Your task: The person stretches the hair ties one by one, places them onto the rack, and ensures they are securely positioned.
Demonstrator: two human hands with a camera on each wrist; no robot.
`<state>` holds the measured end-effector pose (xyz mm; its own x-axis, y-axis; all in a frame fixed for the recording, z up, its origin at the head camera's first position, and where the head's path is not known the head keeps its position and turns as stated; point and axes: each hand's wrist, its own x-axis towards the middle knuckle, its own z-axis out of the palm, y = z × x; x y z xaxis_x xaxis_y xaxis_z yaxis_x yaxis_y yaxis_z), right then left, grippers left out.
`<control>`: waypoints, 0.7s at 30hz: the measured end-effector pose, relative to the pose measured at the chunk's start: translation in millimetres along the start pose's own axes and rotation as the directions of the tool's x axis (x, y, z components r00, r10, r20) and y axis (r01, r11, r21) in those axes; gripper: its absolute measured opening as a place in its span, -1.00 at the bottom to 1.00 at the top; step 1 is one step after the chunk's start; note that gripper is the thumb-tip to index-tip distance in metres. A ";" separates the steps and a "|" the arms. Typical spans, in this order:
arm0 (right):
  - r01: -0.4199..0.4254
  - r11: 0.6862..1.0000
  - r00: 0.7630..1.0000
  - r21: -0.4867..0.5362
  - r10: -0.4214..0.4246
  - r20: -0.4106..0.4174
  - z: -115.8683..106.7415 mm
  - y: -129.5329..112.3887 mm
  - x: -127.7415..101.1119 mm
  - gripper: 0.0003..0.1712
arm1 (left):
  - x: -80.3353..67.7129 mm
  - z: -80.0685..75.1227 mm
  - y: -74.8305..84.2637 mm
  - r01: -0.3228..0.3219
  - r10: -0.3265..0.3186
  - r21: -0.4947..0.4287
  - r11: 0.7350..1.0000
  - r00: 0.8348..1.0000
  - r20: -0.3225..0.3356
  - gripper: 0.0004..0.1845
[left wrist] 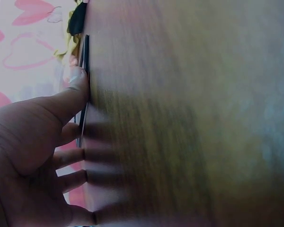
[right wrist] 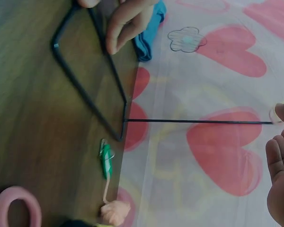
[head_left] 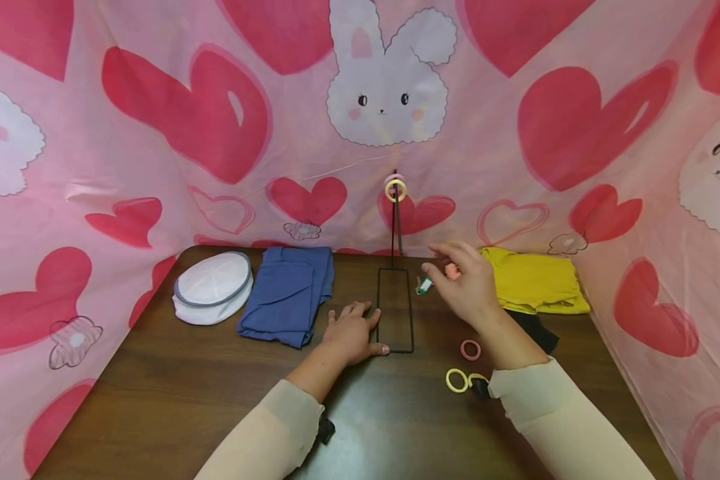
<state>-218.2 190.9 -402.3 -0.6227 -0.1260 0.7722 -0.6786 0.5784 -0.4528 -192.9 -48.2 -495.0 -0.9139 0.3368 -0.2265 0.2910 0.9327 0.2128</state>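
A black wire stand [head_left: 411, 313] has a rectangular base on the table and a thin upright rod. Near its top hang a yellow ring [head_left: 403, 191] and a pink ring [head_left: 394, 177]. My left hand [head_left: 351, 333] rests at the base's left side with fingers spread, its thumb [left wrist: 78, 80] touching the frame. Raised to the right of the rod is my right hand [head_left: 465, 283], fingers loosely bent and nothing visible between them. In the right wrist view my right hand [right wrist: 281, 175] overlaps the rod's far end, so contact there is unclear.
Right of the stand lie a green clip tag [right wrist: 107, 161] with a peach pompom [right wrist: 116, 213], a pink ring [head_left: 463, 348] and a yellow ring [head_left: 448, 381]. Yellow cloth [head_left: 534, 280] covers part of a black cloth [head_left: 540, 331]. Left are folded blue cloth [head_left: 285, 293] and a white round item [head_left: 213, 280].
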 end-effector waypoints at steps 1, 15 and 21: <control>0.006 1.000 1.000 -0.006 -0.006 0.011 -2.2 0.7 -3.0 -0.56 | 0.0 -0.1 -0.1 0.000 0.000 -0.001 1.000 1.000 0.000 -0.03; -0.021 0.998 0.984 -0.057 0.031 0.175 -30.0 8.1 -42.5 -0.50 | -1.8 -0.8 0.0 -0.010 0.010 -0.007 1.000 1.000 -0.010 -0.04; -0.021 0.996 0.971 -0.086 0.041 0.235 -38.5 16.2 -58.4 -0.50 | -1.8 -1.2 0.8 -0.010 0.010 0.004 1.000 1.000 -0.004 -0.04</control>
<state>-177.8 238.6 -437.6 -0.7237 -0.2879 0.6272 -0.6294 0.6479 -0.4289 -191.4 -48.2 -493.3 -0.9122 0.3454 -0.2203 0.3011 0.9299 0.2114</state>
